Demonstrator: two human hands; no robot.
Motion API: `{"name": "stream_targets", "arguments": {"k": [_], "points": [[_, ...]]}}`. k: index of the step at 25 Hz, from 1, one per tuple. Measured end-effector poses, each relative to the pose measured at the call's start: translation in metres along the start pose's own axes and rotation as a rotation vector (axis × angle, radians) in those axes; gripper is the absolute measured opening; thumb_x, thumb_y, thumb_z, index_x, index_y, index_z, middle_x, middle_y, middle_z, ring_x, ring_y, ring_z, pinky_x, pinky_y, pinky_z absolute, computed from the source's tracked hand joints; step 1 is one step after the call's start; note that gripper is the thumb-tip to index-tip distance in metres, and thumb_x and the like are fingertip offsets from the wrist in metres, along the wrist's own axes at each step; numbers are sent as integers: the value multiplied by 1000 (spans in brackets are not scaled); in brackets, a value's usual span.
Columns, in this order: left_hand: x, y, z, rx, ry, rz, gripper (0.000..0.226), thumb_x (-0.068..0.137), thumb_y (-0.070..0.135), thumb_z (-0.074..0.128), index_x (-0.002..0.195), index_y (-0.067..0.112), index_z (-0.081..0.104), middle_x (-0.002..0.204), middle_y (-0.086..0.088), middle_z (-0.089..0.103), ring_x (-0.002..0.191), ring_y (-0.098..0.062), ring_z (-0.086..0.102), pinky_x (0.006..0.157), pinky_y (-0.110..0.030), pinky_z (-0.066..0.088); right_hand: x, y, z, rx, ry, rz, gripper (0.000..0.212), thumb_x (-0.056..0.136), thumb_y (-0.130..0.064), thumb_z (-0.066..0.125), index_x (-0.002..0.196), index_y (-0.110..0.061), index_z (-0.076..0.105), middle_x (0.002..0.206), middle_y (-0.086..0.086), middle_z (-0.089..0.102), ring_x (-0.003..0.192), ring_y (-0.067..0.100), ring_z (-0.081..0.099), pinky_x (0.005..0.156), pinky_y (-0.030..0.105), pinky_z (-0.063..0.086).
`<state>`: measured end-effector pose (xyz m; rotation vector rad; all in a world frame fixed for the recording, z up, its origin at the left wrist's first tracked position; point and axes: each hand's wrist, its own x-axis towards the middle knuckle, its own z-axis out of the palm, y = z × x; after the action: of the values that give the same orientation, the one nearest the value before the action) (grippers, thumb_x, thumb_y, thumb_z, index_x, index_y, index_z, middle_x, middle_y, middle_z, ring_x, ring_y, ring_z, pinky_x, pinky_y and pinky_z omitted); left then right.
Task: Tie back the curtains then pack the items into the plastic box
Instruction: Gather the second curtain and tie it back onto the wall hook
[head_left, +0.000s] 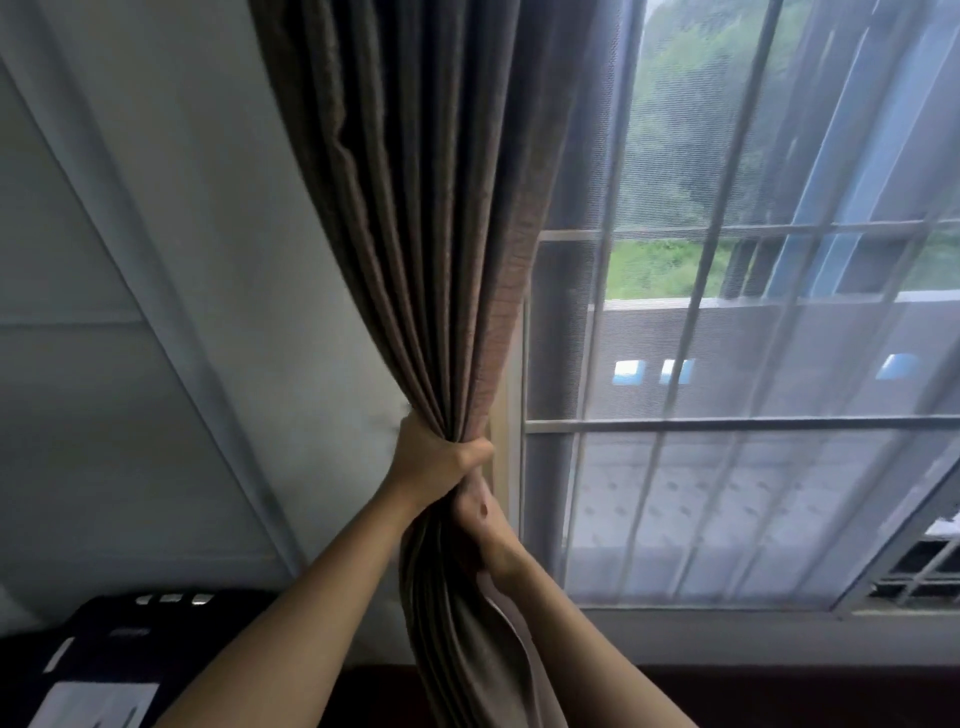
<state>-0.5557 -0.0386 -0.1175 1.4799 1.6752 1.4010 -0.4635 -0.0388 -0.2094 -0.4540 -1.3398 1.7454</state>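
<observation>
Brown pleated fabric curtain (441, 260) bunched by barred window (727, 426). Left hand (434, 457) fingers wrapped tight round it, right hand (485, 525) gripping just below. No tie on yet afaict, plastic box packing still to do.

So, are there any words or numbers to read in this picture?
None can be read.
The black object, bottom left, has pale patches, too blurred to tell whether they carry any text.
The curtain and the window bars show no writing.
</observation>
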Motion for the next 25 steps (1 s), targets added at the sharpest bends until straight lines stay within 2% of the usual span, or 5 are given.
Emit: {"name": "stream_targets", "arguments": {"k": [5,10,14,19,25], "points": [[3,-5,-49,-18,44,23,23,59,8,73,80,1,65,76,1,68,69,0,63,58,-8,49,33,19,-27,-232,288,267,58,91,-65,30,127,-22,47,129,8,58,117,17,53,86,21,40],[8,-10,-78,12,85,48,21,61,5,75,69,15,57,68,11,58,66,-3,58,54,-7,44,69,54,-42,-718,196,428,25,90,-53,47,98,-33,60,133,12,49,122,24,49,103,41,43],[15,-16,-99,90,110,64,28,53,15,68,64,-3,50,64,0,49,57,-7,51,51,-20,44,94,56,-40,-954,96,459,40,94,-48,47,124,-24,58,154,7,19,145,27,9,115,41,19],[19,-18,-121,119,151,80,25,53,11,67,56,3,43,59,4,44,53,-8,45,50,-23,40,121,71,-48,-1106,44,485,50,85,-48,58,128,-23,55,146,9,34,134,29,33,111,40,33],[18,-19,-120,92,144,65,27,52,8,65,61,-6,44,57,4,45,52,-7,46,49,-20,40,101,80,-42,-832,284,279,39,78,-30,72,102,-13,46,91,5,58,86,25,62,72,43,56]]}}
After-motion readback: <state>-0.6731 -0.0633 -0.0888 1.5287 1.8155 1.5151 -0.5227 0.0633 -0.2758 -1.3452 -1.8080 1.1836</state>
